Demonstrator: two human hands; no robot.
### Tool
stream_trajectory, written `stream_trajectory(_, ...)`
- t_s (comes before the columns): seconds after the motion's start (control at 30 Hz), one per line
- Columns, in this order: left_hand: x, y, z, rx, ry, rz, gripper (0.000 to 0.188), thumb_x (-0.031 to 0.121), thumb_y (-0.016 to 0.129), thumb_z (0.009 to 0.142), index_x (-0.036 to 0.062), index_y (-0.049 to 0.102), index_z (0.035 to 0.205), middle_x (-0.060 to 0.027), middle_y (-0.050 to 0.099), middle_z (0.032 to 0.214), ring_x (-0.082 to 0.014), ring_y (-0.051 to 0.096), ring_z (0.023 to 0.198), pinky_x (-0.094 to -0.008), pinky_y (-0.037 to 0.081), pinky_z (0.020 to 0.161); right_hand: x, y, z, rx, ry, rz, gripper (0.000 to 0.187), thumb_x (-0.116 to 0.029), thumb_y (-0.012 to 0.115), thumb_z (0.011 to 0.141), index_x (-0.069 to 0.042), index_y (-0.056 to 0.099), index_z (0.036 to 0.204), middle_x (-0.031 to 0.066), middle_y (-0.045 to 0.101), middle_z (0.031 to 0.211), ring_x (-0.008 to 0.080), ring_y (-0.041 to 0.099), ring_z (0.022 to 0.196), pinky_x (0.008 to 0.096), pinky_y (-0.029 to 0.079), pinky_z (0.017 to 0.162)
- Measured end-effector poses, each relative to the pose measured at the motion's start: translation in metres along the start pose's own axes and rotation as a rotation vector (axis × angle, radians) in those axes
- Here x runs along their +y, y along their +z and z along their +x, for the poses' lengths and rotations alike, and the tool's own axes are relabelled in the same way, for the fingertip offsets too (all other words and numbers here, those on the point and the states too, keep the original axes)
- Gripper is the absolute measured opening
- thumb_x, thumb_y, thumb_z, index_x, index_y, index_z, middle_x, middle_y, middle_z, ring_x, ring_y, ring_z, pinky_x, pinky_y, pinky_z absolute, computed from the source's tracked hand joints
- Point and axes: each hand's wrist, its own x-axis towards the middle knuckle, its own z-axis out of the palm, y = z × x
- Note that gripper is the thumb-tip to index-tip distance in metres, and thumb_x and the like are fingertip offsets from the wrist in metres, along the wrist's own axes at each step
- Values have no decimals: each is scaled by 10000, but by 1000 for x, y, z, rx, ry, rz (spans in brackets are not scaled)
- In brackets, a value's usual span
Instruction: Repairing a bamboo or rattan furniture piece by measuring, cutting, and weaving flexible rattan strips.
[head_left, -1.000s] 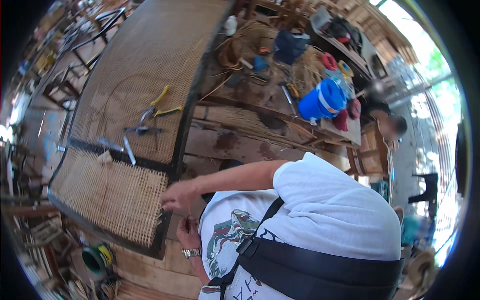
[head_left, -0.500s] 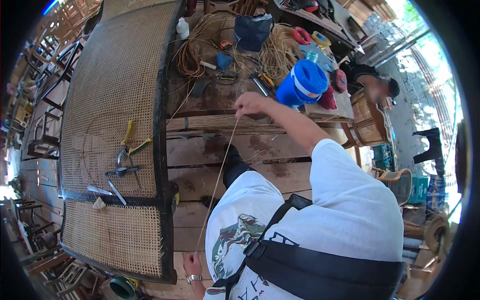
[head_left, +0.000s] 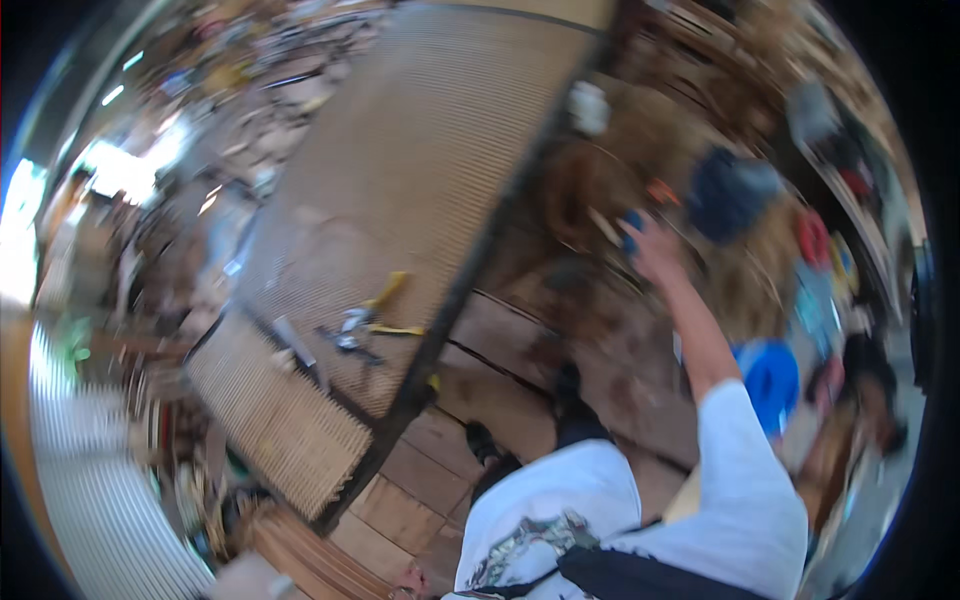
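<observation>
Motion smears the whole view. My right hand (head_left: 657, 250) reaches over the low work table, its fingers at a small blue object (head_left: 631, 228) whose kind I cannot make out. Whether they grip it is unclear. Beside it lies a brown coil of cane strands (head_left: 582, 195). Down at the lower edge, my left hand (head_left: 412, 577) shows only in part, its fingers blurred. No strand can be made out between the hands. To the left stretches a long woven cane panel (head_left: 400, 170) in a dark frame, with yellow-handled pliers (head_left: 380, 318) lying on it.
On the table are a white bottle (head_left: 588, 108), a dark blue bag (head_left: 728, 195), a pale bundle of strands (head_left: 745, 285) and red tape (head_left: 813, 240). A blue jug (head_left: 768, 385) stands at the right. Another person (head_left: 870, 390) is beyond it. Wooden planks (head_left: 425, 455) make the floor.
The view has swung, shifting the panel and table rightward and tilting them. My right hand has moved across the table to the blue object. The cane strand seen between my hands no longer shows.
</observation>
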Motion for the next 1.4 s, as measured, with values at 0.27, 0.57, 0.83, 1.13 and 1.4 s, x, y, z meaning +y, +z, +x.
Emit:
stream_trajectory(0.27,153,59,5,289,143,-548,288,287,555,927,43,709,936,-60,720,773,-152,701,703,-315,553,674,86,60,46,274,78,770,268,-134,615,888,-106,600,1155,102,588,1177,270,604,1042,381,455,884)
stream_trajectory(0.57,321,-25,-22,421,614,-817,322,319,528,988,29,656,932,-50,679,709,-143,654,628,-292,511,588,-61,-45,-110,-413,199,2287,405,-259,602,945,2,574,1253,105,686,1094,176,643,882,309,518,780)
stream_trajectory(0.83,340,-42,-94,161,1058,-887,294,310,568,951,36,675,958,-54,679,722,-146,637,636,-294,499,609,-255,-21,-295,-1323,54,2261,360,-304,639,926,-76,584,1199,84,660,1102,199,649,923,325,516,814)
stream_trajectory(1.13,236,33,-89,733,885,-602,292,362,610,886,88,682,957,-177,684,858,-374,656,793,-438,516,683,-312,4,-326,-779,208,1750,165,-175,666,915,-114,588,1048,28,632,896,157,619,771,320,540,647)
stream_trajectory(1.4,-98,185,27,754,-100,-405,363,437,590,869,109,719,958,-169,706,962,-401,663,885,-474,534,796,-191,-70,-114,-122,195,1780,83,-153,632,923,-131,554,904,9,589,786,162,583,637,301,491,507)
